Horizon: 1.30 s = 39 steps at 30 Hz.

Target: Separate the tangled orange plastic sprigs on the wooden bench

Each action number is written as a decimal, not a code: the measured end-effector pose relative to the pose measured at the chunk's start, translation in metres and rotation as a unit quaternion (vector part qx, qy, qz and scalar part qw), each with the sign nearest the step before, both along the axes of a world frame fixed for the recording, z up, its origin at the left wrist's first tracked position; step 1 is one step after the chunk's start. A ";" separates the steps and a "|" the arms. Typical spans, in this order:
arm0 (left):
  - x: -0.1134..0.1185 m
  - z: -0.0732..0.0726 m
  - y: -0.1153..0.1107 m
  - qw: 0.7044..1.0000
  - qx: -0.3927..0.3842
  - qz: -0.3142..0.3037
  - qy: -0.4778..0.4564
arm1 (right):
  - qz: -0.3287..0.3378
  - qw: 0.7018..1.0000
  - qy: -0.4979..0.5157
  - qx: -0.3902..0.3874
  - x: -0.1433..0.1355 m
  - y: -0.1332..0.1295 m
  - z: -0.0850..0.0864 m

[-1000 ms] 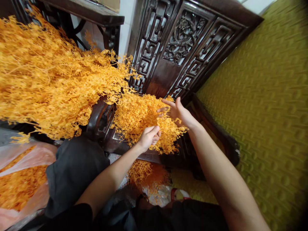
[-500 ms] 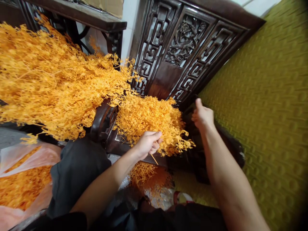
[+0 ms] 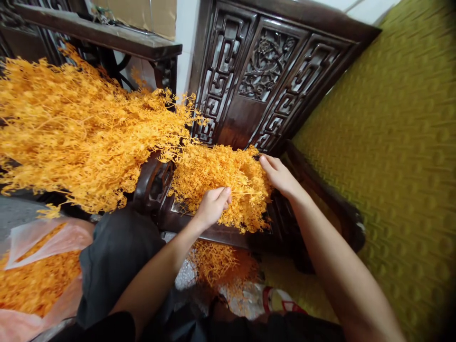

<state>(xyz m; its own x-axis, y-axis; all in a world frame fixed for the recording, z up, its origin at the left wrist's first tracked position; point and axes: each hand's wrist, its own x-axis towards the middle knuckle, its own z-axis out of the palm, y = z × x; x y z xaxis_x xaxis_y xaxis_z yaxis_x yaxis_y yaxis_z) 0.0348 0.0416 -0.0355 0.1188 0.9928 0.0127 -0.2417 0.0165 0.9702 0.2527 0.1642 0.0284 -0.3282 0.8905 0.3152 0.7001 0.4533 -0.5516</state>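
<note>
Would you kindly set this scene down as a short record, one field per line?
Left hand: fingers closed on an orange sprig
Right hand: at the right edge of the smaller pile, grip unclear
Smaller pile: orange sprigs on the seat of a carved dark chair
Larger bunch: orange, left of the chair
Plastic bag: lower left, open, orange pieces inside
Below the seat: more orange stalks

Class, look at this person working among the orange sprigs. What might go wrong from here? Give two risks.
The big bunch meets the pile on the chair, so stems might tangle.

The pile reaches the seat's front edge near the left hand; bits could drop among the orange stems below.
</note>
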 end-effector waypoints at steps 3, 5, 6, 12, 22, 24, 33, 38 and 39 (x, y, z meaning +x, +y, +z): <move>-0.001 -0.001 0.002 0.999 0.026 0.017 0.041 | 0.101 0.990 -0.028 -0.095 -0.028 -0.032 0.018; 0.000 -0.001 0.001 0.997 0.039 0.028 0.067 | 0.134 0.983 -0.096 -0.076 -0.046 -0.048 0.024; 0.000 -0.001 0.001 0.995 0.046 0.033 0.081 | 0.136 0.981 -0.129 -0.050 -0.052 -0.053 0.025; 0.009 -0.004 0.000 0.979 0.091 0.036 0.182 | 0.167 0.978 -0.111 -0.062 -0.049 -0.036 0.006; 0.004 -0.016 -0.006 0.960 0.071 0.010 0.270 | -0.109 0.928 0.282 -0.219 0.013 0.029 -0.024; -0.002 -0.015 -0.006 0.968 0.052 0.012 0.245 | -0.106 0.907 0.305 -0.270 0.029 0.037 -0.021; -0.005 -0.017 0.004 0.993 -0.019 0.014 0.116 | -0.081 0.858 0.384 -0.332 0.031 0.043 -0.034; -0.010 -0.016 0.005 0.995 0.005 0.043 0.094 | -0.163 0.906 0.338 -0.197 0.024 0.048 -0.039; -0.010 -0.016 0.006 0.995 0.013 0.047 0.093 | -0.181 0.924 0.307 -0.136 0.019 0.046 -0.036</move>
